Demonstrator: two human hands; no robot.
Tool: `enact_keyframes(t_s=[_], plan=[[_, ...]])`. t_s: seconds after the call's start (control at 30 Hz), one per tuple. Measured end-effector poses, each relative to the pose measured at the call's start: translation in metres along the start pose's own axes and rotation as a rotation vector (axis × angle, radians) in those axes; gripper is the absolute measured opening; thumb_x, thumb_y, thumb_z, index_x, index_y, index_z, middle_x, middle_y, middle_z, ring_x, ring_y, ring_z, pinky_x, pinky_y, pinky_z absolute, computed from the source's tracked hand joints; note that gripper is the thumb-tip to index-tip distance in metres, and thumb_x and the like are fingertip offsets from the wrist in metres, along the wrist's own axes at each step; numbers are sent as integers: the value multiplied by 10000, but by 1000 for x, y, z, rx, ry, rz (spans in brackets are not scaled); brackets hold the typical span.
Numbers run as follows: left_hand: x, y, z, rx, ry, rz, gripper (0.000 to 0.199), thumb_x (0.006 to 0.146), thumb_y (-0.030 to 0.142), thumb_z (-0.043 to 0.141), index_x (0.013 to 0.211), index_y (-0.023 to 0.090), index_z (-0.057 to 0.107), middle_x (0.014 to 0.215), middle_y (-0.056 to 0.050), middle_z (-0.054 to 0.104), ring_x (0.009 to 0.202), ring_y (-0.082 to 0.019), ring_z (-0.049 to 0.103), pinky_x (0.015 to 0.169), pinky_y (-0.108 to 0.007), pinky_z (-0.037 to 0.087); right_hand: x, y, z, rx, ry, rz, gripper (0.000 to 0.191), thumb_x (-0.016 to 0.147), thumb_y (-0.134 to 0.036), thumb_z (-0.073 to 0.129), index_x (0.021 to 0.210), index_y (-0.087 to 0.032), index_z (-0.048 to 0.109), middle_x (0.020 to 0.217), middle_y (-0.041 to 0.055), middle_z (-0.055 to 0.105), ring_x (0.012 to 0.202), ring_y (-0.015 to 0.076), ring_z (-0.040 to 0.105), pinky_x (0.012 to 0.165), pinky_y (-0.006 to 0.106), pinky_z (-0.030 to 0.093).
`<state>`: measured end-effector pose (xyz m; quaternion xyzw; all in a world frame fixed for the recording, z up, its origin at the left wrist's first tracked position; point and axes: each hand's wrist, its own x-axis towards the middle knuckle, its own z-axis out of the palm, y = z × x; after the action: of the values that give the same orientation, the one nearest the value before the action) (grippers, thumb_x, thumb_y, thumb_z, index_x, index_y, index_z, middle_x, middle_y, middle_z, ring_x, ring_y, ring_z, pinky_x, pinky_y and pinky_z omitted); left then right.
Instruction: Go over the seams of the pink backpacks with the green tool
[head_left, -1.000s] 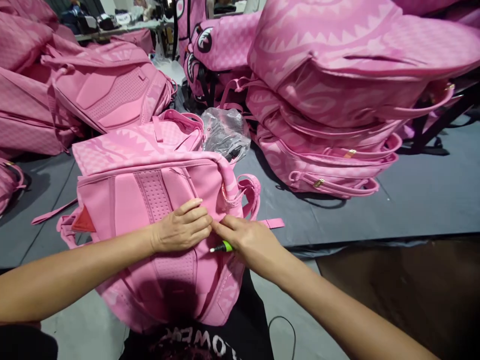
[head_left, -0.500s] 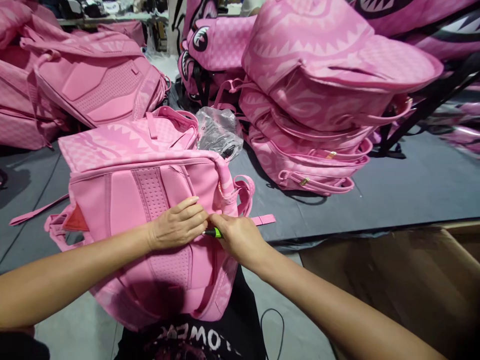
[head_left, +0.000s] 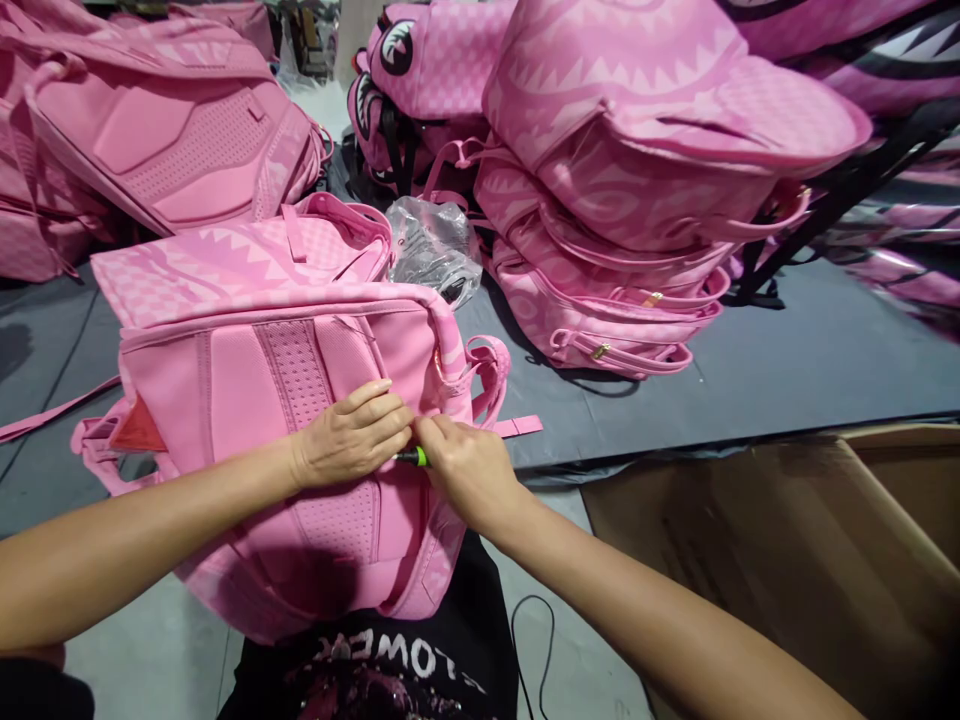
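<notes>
A pink backpack [head_left: 232, 390] lies with its padded back panel up, partly over the table edge and against my lap. My left hand [head_left: 358, 435] rests on that panel with its fingers bent together, pinching the fabric near the side seam. Right beside it, my right hand [head_left: 469, 470] is closed around a small tool with a black and bright green handle [head_left: 412, 457]. The tool's tip points toward my left fingers and is hidden by them. Both hands nearly touch at the fingertips.
Stacked pink backpacks [head_left: 622, 200] stand on the grey table [head_left: 810, 350]. Another pink backpack [head_left: 180, 140] lies at the back left. A clear plastic bag [head_left: 435, 245] with dark contents sits behind the work. Below the table edge, at right, is a cardboard box [head_left: 750, 520].
The camera view has shifted slightly, so everything sits a little left and higher. Both hands stay at the same spot on the backpack, with the tool still in the right one.
</notes>
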<state>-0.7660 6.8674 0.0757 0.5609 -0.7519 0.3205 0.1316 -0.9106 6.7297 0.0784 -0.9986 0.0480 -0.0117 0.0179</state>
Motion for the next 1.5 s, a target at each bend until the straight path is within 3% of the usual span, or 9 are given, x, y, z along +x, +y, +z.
enact_keyframes(t_s=[0.23,0.4,0.47,0.63,0.83,1.03,1.2,1.37,1.5], plan=[[1,-6,-12,14,-32,-24,186,920,202,561,1089,171,632,1175,-74,690,1242,-215,538,1160,-423,382,-3,-2,15,-167,254,-34,249,991,-137,406,1014,-180,650,982,84,646,794,183,561,551,297,312],[9,-44,-50,194,105,-503,599,892,496,612,1365,189,410,1467,-136,458,1454,-314,276,1178,-574,284,-1,3,20,-188,289,-72,292,998,-122,382,971,-171,669,1021,95,654,846,195,525,620,306,335],[9,-59,-61,255,36,-664,599,917,573,528,1343,161,443,1441,-161,473,1392,-355,363,1111,-588,336,-1,7,16,-215,329,-88,334,1011,-125,344,968,-170,673,1037,94,659,832,190,519,626,310,326],[5,-67,-66,311,-139,-662,607,950,632,347,1167,122,593,1012,-157,685,903,-309,611,751,-438,440,26,-2,-18,-196,349,-37,441,1032,-155,230,937,-161,661,901,94,636,699,167,485,565,328,259],[-3,-59,-75,314,-94,-680,542,973,557,348,1214,134,585,1075,-153,689,938,-304,605,771,-415,414,79,-30,-73,-131,508,7,429,1038,-169,182,982,-158,607,967,95,614,806,171,560,585,280,315],[2,-58,-82,143,-13,-589,493,939,452,530,1346,176,512,1296,-152,600,1180,-299,540,957,-448,426,9,-11,-72,699,821,83,178,994,-323,471,1019,-189,586,953,61,648,823,154,629,705,277,504],[24,-68,-73,-69,38,-343,161,907,298,619,1033,222,684,1042,-72,663,968,-210,581,858,-369,464,-24,5,-21,1699,482,92,401,943,-581,494,1050,-207,590,817,28,685,649,152,655,582,280,526],[34,-67,-63,-180,141,-458,140,909,232,595,787,172,629,835,-51,652,833,-184,571,787,-341,462,-18,4,8,1788,431,148,592,913,-717,403,966,-185,659,540,-34,570,476,101,530,618,259,507],[37,-59,-62,-465,339,-807,143,915,218,584,778,178,576,692,17,607,638,-112,557,637,-251,441,-17,7,10,1817,501,156,581,902,-725,420,939,-199,665,477,-58,522,448,105,506,747,315,542]])
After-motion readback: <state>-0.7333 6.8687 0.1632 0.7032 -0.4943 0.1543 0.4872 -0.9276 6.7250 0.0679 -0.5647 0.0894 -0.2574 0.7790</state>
